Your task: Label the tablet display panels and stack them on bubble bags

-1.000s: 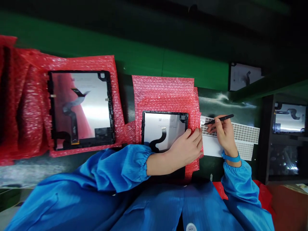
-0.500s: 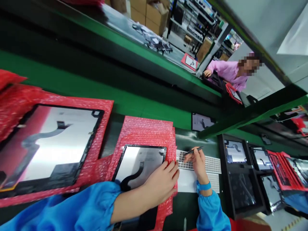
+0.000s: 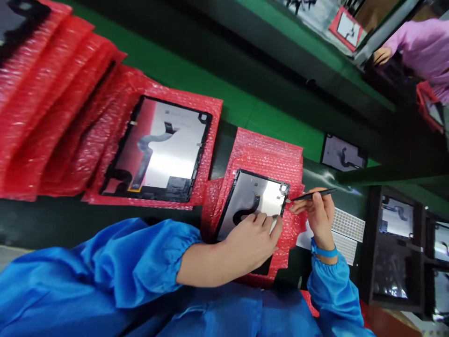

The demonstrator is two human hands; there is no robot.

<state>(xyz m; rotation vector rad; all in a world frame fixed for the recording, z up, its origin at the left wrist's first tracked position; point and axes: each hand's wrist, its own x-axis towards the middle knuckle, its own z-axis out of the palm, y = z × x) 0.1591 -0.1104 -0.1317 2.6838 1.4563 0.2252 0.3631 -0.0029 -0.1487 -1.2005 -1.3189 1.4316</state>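
My right hand is closed on black tweezers, whose tip is at the right edge of a display panel. The panel has a silvery back with a dark curved flex cable, and lies on stacked red bubble-wrap sleeves. My left hand rests over the panel's lower right part, its fingers bent; whether they hold anything is hidden. Just right of the sleeves, a sheet of small pale stickers lies partly behind my right hand.
A larger panel lies on red wrap to the left, beside more red sleeves. Black trays with panels stand at the right. A green post crosses the back right. Across the bench, a person in pink is partly visible.
My right hand has moved with the tweezers from above the sticker sheet to the panel's right edge. My left hand remains over the panel. The view has shifted left and down.
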